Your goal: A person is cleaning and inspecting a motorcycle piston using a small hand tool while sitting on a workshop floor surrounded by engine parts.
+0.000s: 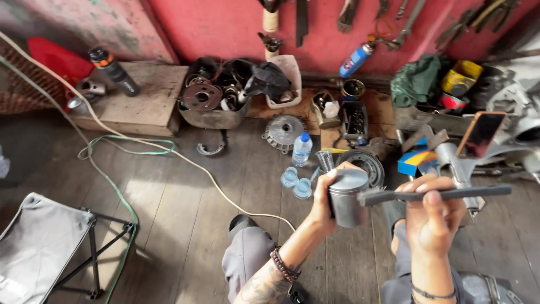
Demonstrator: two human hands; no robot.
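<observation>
My left hand (322,204) grips a grey metal piston (349,197) by its side, held upright in front of me. My right hand (432,214) holds a long dark flat file (444,194) level, its left end touching the piston's top edge. A beaded bracelet sits on my left wrist, and my knees in grey trousers show below both hands.
On the wooden floor lie a water bottle (302,148), small glass jars (296,183), a round metal hub (284,129) and a metal tub of parts (214,101). A folding stool (45,247) stands at left. Hoses (129,146) cross the floor. Tools hang on the red wall.
</observation>
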